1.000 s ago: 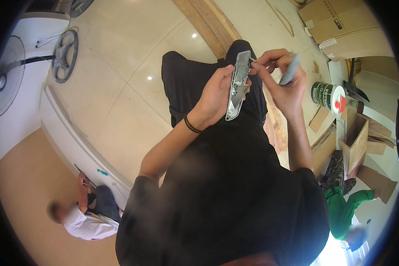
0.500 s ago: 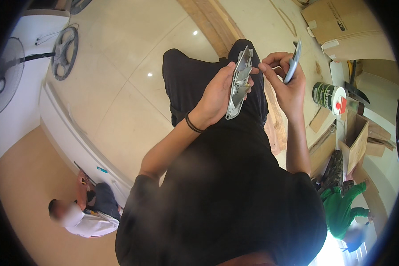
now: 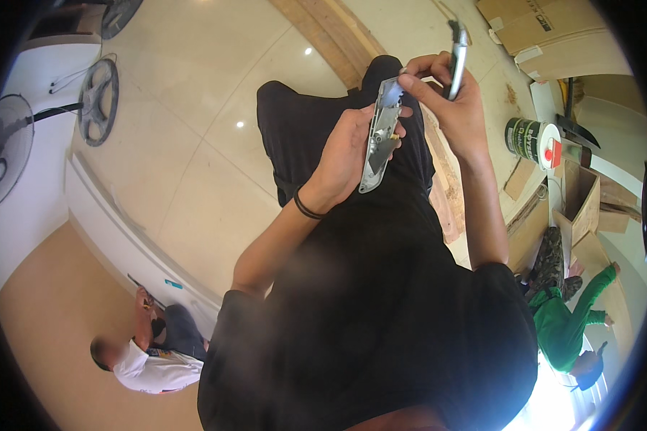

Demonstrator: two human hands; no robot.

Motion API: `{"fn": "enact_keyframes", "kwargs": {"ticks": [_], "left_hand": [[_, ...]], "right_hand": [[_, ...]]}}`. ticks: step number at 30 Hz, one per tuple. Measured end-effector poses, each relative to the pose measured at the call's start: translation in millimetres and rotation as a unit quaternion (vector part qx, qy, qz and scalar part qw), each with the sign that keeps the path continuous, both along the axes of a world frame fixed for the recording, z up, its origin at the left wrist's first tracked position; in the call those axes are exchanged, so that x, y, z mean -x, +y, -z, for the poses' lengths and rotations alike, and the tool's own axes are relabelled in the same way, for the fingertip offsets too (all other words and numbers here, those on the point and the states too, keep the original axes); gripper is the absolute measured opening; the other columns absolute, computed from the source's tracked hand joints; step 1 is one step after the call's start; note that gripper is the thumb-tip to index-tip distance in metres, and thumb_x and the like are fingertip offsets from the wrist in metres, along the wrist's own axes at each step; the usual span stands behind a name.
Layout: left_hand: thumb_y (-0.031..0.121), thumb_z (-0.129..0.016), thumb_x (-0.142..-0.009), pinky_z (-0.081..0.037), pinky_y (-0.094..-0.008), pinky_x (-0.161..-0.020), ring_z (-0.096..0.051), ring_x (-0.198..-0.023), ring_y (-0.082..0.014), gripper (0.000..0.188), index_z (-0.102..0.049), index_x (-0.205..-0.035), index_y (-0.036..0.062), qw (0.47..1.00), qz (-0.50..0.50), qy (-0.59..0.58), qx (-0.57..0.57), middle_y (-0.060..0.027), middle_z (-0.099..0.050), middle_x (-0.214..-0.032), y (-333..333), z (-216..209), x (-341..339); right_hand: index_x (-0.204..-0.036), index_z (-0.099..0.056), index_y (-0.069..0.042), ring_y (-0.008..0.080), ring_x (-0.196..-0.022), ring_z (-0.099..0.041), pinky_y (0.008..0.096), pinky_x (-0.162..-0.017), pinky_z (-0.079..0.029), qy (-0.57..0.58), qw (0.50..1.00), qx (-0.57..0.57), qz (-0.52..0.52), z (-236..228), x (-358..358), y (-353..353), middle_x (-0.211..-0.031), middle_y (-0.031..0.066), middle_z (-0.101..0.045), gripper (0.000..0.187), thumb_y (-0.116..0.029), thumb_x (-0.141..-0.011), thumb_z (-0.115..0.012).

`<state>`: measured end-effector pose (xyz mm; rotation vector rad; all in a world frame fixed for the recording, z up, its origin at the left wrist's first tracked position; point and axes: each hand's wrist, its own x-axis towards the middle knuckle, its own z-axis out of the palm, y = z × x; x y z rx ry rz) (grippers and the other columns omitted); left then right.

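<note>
The left hand (image 3: 341,154) is clasping an opened utility-knife casing (image 3: 381,129) as the right hand (image 3: 455,111), fingers gripping a silver-and-black handle (image 3: 458,59), is returning to the casing's tip, making the work two-handed.

The casing (image 3: 382,129) lies in the left fingers (image 3: 354,119), above the lap (image 3: 298,126). The right fingers (image 3: 420,87) are close to its far end, with the tool part (image 3: 459,57) in them. Before the lap, boards (image 3: 331,36) lie on the floor (image 3: 194,79). The fan (image 3: 3,147) is far left; the bucket (image 3: 522,140) is at right, and the boxes (image 3: 543,32) beyond it.
</note>
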<state>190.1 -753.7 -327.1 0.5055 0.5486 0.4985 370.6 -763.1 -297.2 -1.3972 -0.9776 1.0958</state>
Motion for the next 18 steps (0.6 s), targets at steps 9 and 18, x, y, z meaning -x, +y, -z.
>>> {"fn": "enact_keyframes", "kwargs": {"ticks": [9,18], "left_hand": [[0.034,-0.032,-0.102,-0.049,-0.0317,-0.084,-0.059,-0.096,-0.0176,0.051,-0.054,-0.131,-0.002,1.0,-0.005,0.028,-0.001,-0.0089,-0.063,-0.107,-1,5,-3],[0.029,-0.042,-0.099,-0.048,-0.0325,-0.085,-0.058,-0.096,-0.0188,0.04,-0.053,-0.127,0.0023,0.999,-0.022,0.028,0.035,-0.0092,-0.061,-0.106,-3,8,-5]], "right_hand": [[-0.09,-0.052,-0.003,0.0129,-0.079,-0.065,0.0272,-0.068,-0.052,-0.003,0.998,0.055,-0.041,-4,-6,-9,-0.092,0.0098,-0.07,0.023,-0.005,-0.087,-0.075],[-0.102,-0.062,0.001,0.0121,-0.068,-0.067,0.0285,-0.064,-0.053,-0.211,0.976,0.043,-0.036,-9,9,-10,-0.083,0.0077,-0.07,0.026,-0.007,-0.083,-0.077]]}}
